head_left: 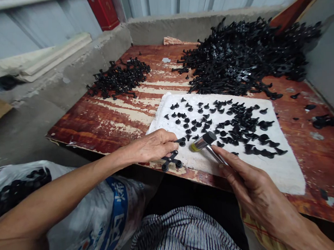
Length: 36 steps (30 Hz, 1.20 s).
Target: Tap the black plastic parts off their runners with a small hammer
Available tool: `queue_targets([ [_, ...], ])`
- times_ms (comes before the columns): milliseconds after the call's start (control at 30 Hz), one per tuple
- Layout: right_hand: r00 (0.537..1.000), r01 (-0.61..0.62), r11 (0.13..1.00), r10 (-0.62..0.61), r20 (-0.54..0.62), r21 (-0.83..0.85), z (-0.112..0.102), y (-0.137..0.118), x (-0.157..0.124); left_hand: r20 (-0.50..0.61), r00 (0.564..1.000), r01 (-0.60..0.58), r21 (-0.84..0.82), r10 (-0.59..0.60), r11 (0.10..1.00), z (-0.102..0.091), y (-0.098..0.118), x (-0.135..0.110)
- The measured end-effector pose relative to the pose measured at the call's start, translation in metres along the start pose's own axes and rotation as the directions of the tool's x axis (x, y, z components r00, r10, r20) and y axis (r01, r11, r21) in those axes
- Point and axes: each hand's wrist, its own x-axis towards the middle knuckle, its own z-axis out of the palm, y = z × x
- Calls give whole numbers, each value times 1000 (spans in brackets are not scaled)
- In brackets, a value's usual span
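My left hand (158,144) pinches one arm of a black X-shaped bracket (170,159) with round feet at its ends. The bracket is at the front edge of the white cloth (283,170). In my right hand (252,180) is a small hammer (204,141), gripped by its metal handle. Its head has a dark face on one side and a yellowish one on the other, held just right of the bracket. Beyond both hands, many small black knob-like pieces (194,128) lie scattered over the cloth, thickest toward its right side.
A large heap of black parts (244,56) fills the back right of the worn red-brown board (121,124). Another, smaller pile (121,77) lies at the back left. A white sack (99,216) with black parts stands below left. Concrete ledges (161,31) border the board.
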Motion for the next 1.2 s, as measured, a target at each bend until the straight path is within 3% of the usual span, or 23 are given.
queue_targets([
  [100,1000,12,1000,-12,1,-7,0,0,1,-1,1000,-18,42,18,999,0,2,0],
  [300,1000,13,1000,-13,17,-7,-2,0,1,-85,993,-53,342,88,938,-1,6,-2],
  [533,998,59,998,-59,-20,19,-12,-7,12,-140,988,-11,357,65,934,1,9,-1],
  [800,990,131,991,-130,-51,14,-7,-6,23,-109,993,-27,233,54,972,-3,-1,2],
  [1033,993,112,992,-110,42,-56,-5,-6,17,-39,997,64,-26,-65,998,-5,-1,2],
  [1200,997,71,997,-71,6,-20,-6,-5,10,-7,997,81,-136,-83,987,-3,5,1],
])
